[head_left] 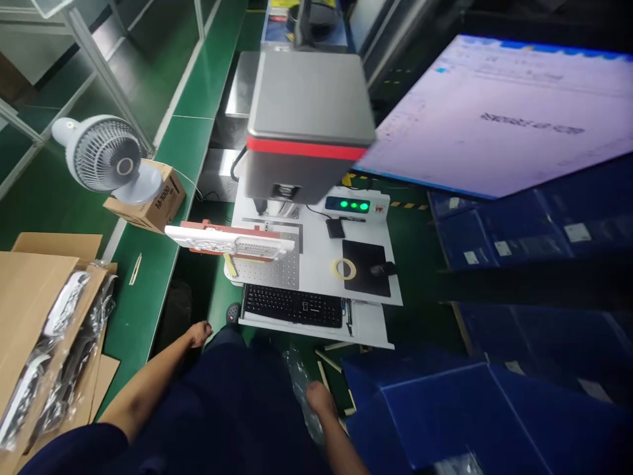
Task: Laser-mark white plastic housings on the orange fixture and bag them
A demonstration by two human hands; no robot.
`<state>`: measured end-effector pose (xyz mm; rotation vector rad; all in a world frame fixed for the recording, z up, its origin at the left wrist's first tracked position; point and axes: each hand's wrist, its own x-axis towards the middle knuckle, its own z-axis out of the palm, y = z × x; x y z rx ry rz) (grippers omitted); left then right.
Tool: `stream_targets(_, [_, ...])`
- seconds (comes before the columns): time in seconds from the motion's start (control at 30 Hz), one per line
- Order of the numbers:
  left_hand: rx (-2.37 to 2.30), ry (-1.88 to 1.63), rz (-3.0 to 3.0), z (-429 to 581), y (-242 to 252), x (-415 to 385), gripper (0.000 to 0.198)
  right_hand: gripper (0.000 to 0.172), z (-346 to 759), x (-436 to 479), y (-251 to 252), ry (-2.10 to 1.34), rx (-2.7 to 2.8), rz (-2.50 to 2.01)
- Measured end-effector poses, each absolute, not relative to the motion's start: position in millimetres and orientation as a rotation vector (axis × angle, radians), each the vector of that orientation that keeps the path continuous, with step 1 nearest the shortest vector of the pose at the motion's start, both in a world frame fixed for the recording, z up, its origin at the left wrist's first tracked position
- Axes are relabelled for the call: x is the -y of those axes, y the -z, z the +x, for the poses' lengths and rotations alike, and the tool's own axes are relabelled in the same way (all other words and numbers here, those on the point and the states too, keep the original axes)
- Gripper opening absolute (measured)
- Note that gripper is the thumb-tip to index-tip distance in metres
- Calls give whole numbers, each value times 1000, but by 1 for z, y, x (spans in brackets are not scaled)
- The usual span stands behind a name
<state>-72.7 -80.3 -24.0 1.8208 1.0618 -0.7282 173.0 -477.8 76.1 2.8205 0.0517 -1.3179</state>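
Note:
My left hand point(199, 334) hangs low beside the green workbench point(143, 316), loosely curled and holding nothing I can see. My right hand point(320, 399) is blurred, low at my right side, right next to a clear plastic bag point(301, 389). Whether it grips the bag is hidden. A white plastic part on a red fixture point(230, 239) lies across the perforated plate point(270, 267) under a grey laser marking machine with a red band point(306, 125). Neither hand touches them.
A keyboard point(291, 307), mouse pad point(363, 267), and yellow tape roll point(345, 268) sit on the white machine desk point(316, 231). A large monitor point(494, 112) stands right. A cardboard box with bagged white parts point(49, 330) is at left, with a fan point(101, 155) behind. Blue bins point(459, 422) sit lower right.

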Motion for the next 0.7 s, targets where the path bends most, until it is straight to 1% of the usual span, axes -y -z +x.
stream_targets(0.07, [-1109,691,1852,-65,17,63,26,31,196,467,-62,1293,-17,2829])
stream_targets(0.17, [-1179,591,1884,-59,-4,44,39,46,235,440,-44,1259,-66,2900])
stream_targets(0.23, [-1221,532,1892,-61,-23,43,46,55,259,420,-36,1254,-143,2957])
stream_targets(0.3, [-1254,491,1896,-67,-40,55,50,62,280,403,-29,1268,-226,3002])
stream_targets(0.4, [-1273,478,1892,-81,-58,90,47,71,302,388,-21,1322,-296,3023])
stream_targets(0.63, [-1349,636,1765,-112,-73,187,27,74,316,386,-20,1439,-365,2959])
stream_targets(0.7, [-1366,650,1751,-110,-75,202,25,69,311,389,-26,1415,-364,2974])
